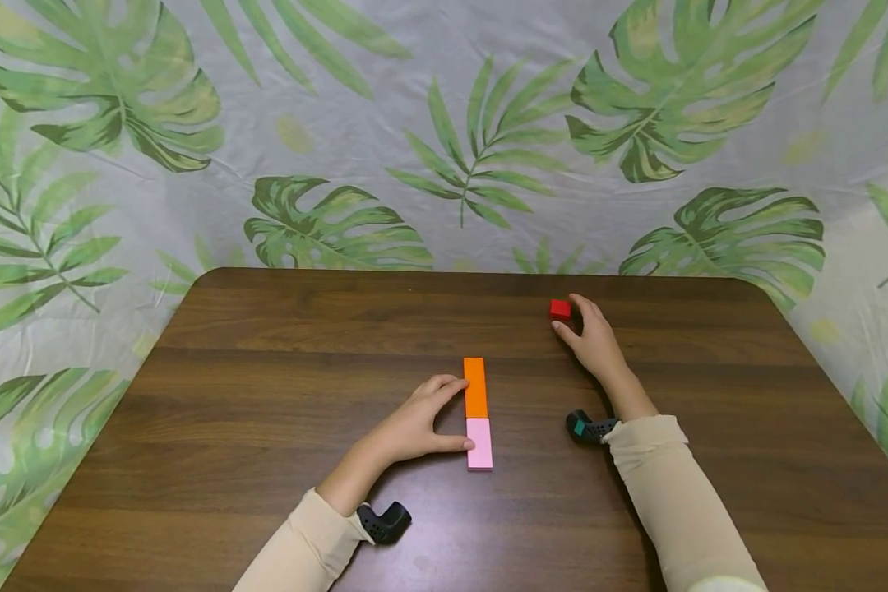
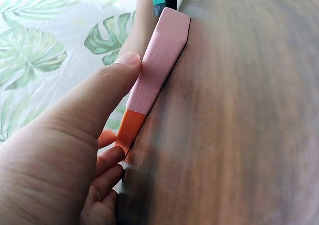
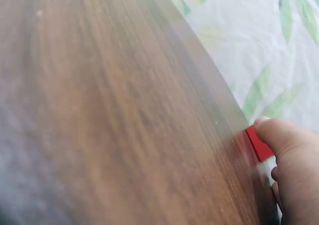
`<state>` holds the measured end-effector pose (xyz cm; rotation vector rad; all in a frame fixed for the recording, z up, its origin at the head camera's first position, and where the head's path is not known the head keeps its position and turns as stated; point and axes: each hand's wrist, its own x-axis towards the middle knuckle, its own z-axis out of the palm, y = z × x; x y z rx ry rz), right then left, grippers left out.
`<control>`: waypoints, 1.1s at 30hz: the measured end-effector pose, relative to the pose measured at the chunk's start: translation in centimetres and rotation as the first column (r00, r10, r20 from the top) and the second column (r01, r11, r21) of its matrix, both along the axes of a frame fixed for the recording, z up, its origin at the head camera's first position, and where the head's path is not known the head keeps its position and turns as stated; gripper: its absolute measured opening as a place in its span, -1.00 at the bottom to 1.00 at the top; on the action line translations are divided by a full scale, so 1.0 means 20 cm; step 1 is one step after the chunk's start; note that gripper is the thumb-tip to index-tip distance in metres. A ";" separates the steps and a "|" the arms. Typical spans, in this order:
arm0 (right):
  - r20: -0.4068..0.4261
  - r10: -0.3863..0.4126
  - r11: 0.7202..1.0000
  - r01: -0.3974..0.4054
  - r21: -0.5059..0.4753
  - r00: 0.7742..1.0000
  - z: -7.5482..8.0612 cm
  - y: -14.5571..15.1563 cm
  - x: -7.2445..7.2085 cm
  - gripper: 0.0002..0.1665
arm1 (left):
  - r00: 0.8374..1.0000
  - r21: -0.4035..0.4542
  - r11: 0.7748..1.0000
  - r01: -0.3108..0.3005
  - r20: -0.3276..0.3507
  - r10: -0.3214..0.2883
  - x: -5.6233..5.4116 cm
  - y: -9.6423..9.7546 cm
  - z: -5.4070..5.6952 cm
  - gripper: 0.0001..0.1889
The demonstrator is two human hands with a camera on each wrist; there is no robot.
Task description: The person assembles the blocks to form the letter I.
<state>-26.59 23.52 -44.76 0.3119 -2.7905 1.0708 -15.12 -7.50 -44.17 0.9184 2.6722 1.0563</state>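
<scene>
An orange block (image 1: 475, 388) and a pink block (image 1: 479, 444) lie end to end in a line on the wooden table. My left hand (image 1: 413, 423) is spread along their left side, its thumb touching the pink block and a fingertip on the orange one. In the left wrist view, the thumb covers part of the pink block's (image 2: 162, 60) side. Farther back, my right hand (image 1: 598, 341) has thumb and index finger around a small red block (image 1: 560, 309). In the right wrist view the thumb overlaps a corner of the red block (image 3: 259, 144); the fingers are largely hidden.
The brown wooden table (image 1: 303, 329) ends at a back edge just behind the red block. Beyond it hangs a leaf-patterned cloth (image 1: 503, 123). A dark wrist camera (image 1: 386, 523) sits by the left wrist, another wrist camera (image 1: 588, 427) by the right.
</scene>
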 end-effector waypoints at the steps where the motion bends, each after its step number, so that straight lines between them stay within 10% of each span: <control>1: 0.007 0.001 1.000 -0.001 0.005 1.000 0.00 0.00 0.00 -0.23 | 1.000 -0.002 1.000 -0.001 0.000 0.001 0.00 0.00 0.00 -0.13; 33: 0.005 -0.025 1.000 0.025 -0.007 1.000 0.01 -0.04 0.00 -0.49 | 1.000 0.002 1.000 -0.004 -0.008 0.004 0.00 0.00 -0.01 -0.12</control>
